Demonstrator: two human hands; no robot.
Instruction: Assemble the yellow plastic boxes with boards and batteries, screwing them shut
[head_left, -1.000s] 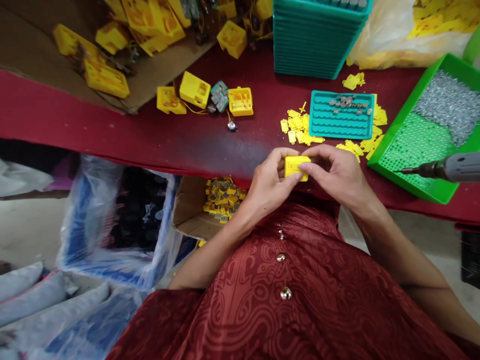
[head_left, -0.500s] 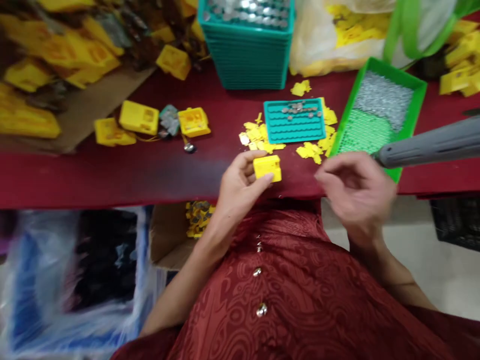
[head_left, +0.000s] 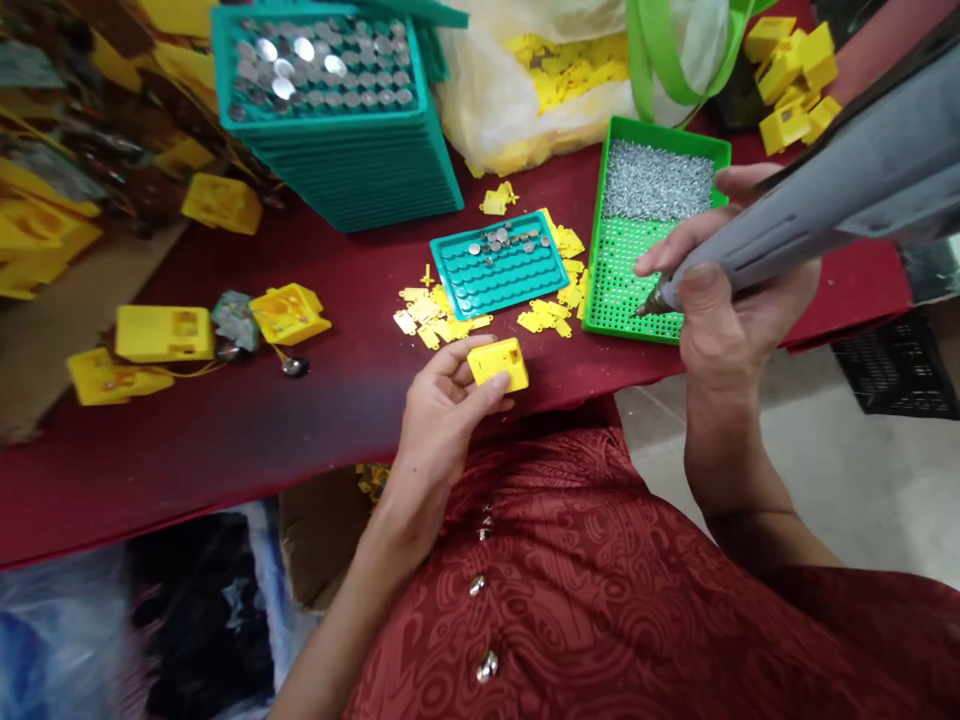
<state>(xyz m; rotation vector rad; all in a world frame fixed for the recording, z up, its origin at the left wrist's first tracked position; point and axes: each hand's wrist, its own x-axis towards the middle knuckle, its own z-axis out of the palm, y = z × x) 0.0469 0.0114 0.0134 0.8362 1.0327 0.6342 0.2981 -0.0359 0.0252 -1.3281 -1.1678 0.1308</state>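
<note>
My left hand [head_left: 442, 420] is closed on a small yellow plastic case [head_left: 501, 364], thumb on its front face, near the table's front edge. In my right hand [head_left: 731, 310] is a grey electric screwdriver [head_left: 795, 190], its tip slanting down to the left over the green tray [head_left: 594, 255]. Small silver screws [head_left: 660, 182] fill the tray's far part, and its near part is a perforated grid. Between the hands and the back lies a teal tray [head_left: 495, 285] with several button cells [head_left: 502, 238]. Yellow flat pieces [head_left: 431, 315] are scattered around it.
A tall stack of teal trays [head_left: 360, 170] full of button cells stands behind. Beside it is a bag [head_left: 480, 100] of yellow parts. Yellow cases with wires [head_left: 165, 333] lie at left, more yellow cases [head_left: 799, 75] at far right. Another person's arm [head_left: 885, 50] shows there.
My right hand, earlier beside the hanging screwdriver, now grips it over the green tray. The view has turned and shifted rightward. My left hand still holds the yellow case.
</note>
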